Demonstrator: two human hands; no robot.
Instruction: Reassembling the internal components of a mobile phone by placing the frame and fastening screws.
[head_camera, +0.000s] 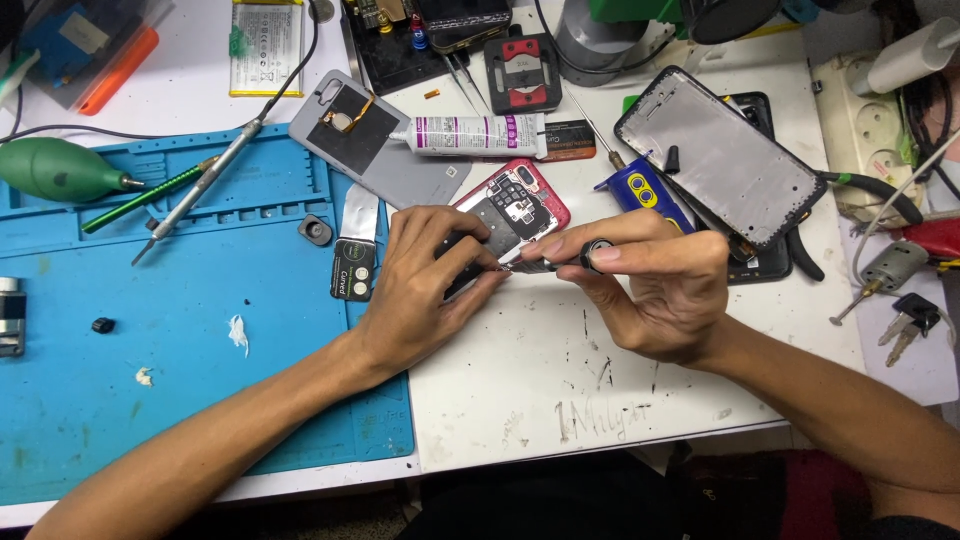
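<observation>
Close to the body, two bare arms coming in over a scratched white table (600, 380). Left hand (420, 290) curled down on the near end of an open red phone with its back off and dark parts showing (515, 205), fingers bent, pressing and holding it flat. Right hand (650, 290) pinched tight round a small thin screwdriver with a black round cap and silver tip (560, 262), thumb and first fingers shut on it, tip pointing left and touching the phone's near edge, right beside the left fingertips.

Left of the left hand, a big blue rubber work mat (200, 350) with small white scraps (238, 332) and a tiny black bit (103, 325). Just past the left hand, a thin silver pry blade with a black handle (356, 245). Just past the right hand, a blue and yellow tool (645, 192), and behind it a grey phone frame lying tilted (720, 160).

Farther off, beyond the red phone, a white glue tube with a purple label (475, 135) lying across a grey phone back cover (370, 135). Far left of the grip, a green rubber air blower (55, 170) and a long silver soldering pen on a black cord (200, 190). Far right, a small bunch of keys (910, 322).
</observation>
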